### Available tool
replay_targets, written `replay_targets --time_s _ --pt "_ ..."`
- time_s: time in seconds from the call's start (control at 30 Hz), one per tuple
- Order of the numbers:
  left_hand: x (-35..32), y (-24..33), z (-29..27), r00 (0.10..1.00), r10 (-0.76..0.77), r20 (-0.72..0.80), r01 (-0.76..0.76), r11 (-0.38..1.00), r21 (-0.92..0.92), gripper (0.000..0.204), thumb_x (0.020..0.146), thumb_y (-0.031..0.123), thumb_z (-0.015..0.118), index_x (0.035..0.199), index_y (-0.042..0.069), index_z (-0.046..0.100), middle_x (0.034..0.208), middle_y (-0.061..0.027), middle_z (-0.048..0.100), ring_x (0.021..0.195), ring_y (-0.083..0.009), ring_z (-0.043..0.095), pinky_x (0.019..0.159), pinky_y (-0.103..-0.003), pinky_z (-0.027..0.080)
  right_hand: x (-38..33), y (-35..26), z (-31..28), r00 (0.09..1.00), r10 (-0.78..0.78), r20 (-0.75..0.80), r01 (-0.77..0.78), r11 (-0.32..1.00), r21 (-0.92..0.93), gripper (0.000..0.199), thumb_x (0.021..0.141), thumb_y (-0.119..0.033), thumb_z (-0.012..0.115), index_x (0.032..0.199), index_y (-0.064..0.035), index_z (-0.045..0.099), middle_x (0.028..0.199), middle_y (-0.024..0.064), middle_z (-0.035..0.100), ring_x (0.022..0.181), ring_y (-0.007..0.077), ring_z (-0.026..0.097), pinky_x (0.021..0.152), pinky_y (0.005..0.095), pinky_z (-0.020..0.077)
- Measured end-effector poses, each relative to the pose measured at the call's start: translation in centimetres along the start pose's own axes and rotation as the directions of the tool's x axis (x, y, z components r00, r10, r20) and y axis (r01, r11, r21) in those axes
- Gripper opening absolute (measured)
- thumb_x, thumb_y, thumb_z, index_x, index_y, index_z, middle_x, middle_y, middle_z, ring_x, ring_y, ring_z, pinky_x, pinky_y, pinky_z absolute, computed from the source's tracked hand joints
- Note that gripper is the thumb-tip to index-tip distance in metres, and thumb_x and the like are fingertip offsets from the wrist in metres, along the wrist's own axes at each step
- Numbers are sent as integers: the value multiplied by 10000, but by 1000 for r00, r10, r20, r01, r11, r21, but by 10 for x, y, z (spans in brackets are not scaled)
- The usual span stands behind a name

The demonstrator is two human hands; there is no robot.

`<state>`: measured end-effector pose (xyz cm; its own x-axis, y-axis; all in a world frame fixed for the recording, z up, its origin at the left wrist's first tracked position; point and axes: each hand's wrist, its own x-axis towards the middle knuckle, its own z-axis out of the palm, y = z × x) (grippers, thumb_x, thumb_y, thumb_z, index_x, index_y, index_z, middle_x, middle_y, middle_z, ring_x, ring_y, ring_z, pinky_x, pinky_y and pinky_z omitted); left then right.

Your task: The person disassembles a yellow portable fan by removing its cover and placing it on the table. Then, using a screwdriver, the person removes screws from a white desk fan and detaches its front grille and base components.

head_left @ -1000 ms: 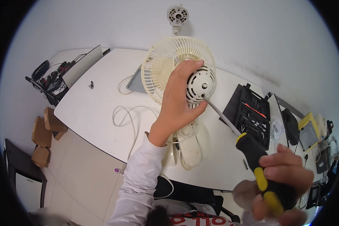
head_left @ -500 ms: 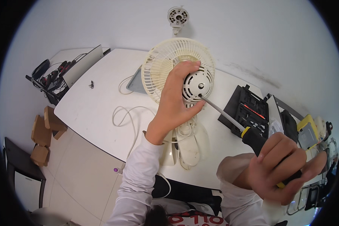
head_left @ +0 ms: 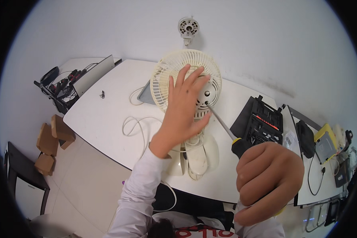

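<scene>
While the left hand (head_left: 181, 115) lies flat and open against the fan (head_left: 186, 85) standing on the tabletop (head_left: 107, 115), the right hand (head_left: 267, 180) is clenched around the screwdriver (head_left: 226, 129), tip at the hub. Best to brace firmly, keeping the shaft square to the screw

A single head-worn fisheye view looks steeply down from close above the white surface (head_left: 107, 115), facing the far wall, forearms entering from the near edge.
</scene>
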<state>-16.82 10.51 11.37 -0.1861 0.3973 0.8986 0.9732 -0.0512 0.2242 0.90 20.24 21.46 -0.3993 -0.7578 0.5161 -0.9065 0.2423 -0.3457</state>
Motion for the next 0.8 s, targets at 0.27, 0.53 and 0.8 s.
replay_targets --time_s 0.27,0.53,0.8 --pt "1 80 -10 976 192 105 -122 877 -464 577 703 -57 603 1267 -19 487 1205 -160 535 1117 -354 534 1021 -454 415 -8 -1 11 950 -21 -311 -25 989 -144 165 843 -229 717 947 -125 645 761 -16 584 650 120 576 670 271 440" --pt "-8 75 6 977 209 -41 -213 962 -170 378 716 117 713 1065 22 602 948 -113 639 852 -294 647 815 -404 536 3 1 90 313 -296 -903 -298 872 -389 199 959 -285 531 1003 -141 400 695 -39 487 581 90 436 771 299 419" --pt "-1 91 3 948 286 -138 -302 946 -115 368 784 74 649 1148 34 619 1015 -87 657 928 -256 649 876 -403 515 -10 -9 54 696 -138 -705 20 985 -173 167 985 -183 437 841 -99 421 529 -13 556 421 94 453 531 239 403"
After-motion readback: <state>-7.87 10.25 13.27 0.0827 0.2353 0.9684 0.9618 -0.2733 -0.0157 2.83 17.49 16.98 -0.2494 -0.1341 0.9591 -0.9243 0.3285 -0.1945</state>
